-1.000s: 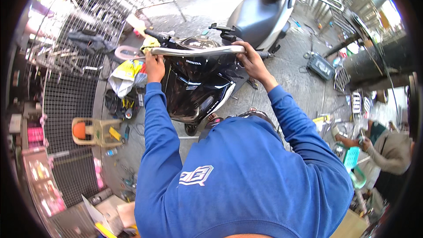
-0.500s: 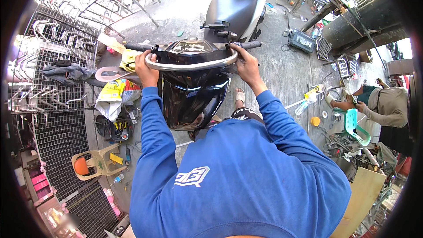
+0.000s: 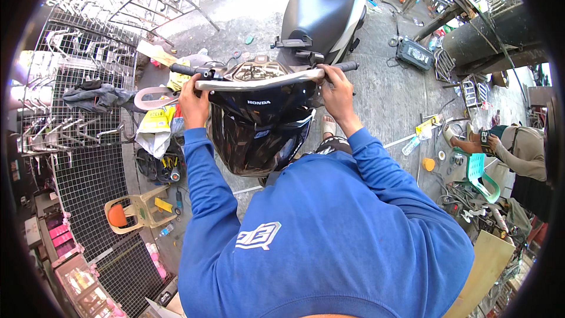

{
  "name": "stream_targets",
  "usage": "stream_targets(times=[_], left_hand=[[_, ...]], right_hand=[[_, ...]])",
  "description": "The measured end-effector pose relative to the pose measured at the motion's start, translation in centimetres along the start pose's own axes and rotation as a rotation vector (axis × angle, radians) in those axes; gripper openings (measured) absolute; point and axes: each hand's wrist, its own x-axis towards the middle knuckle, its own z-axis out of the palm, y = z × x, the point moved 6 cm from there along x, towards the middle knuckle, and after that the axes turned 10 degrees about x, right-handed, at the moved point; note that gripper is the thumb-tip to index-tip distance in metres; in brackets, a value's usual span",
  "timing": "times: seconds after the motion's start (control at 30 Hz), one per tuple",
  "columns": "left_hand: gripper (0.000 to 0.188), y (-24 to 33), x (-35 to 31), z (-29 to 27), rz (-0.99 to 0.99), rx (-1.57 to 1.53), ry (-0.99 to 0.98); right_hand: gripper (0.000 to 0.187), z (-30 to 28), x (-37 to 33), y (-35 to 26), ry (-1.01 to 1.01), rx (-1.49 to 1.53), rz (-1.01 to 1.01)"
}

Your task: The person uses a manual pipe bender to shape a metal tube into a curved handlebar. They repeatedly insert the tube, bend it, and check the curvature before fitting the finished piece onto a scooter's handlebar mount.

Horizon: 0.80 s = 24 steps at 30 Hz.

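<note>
A curved silver metal tube (image 3: 259,85) spans the front of a black scooter, just on my side of its dash (image 3: 254,72). My left hand (image 3: 194,105) is closed around the tube's left end, near the left handlebar grip (image 3: 184,69). At the other end, my right hand (image 3: 338,97) grips the tube with the thumb and fingers, close to the right handlebar grip (image 3: 349,66). Below the tube, the scooter's glossy black front panel (image 3: 259,141) faces me. Whether the tube touches the scooter's body, I cannot tell.
Behind the dash is the long black seat (image 3: 315,12). To the left are a wire grid rack (image 3: 88,182), a beige plastic chair (image 3: 138,215) and plastic bags (image 3: 156,132). On the right lie a dark case (image 3: 415,52), a green chair (image 3: 479,174) and cables; another person (image 3: 524,147) sits there.
The tube has turned in my hands: its bowed middle now looks straighter, uncovering more of the front panel. Both hands still grip its ends. The whole view has shifted slightly.
</note>
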Motion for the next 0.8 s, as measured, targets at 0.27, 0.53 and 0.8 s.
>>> stream_targets(times=[0.27,0.53,0.8], left_hand=[[0.032,-0.3,0.4,0.8,0.037,0.056,-0.006],[0.035,-0.5,-0.1,1.1,0.016,-0.017,0.044],[0.034,-1.0,0.6,1.3,0.034,-0.018,0.032]], right_hand=[[0.03,0.1,-0.6,0.4,0.017,-0.015,0.037],[0.029,0.2,-0.8,0.3,0.034,-0.028,0.02],[0.033,0.5,-0.8,0.9,0.024,0.001,0.109]])
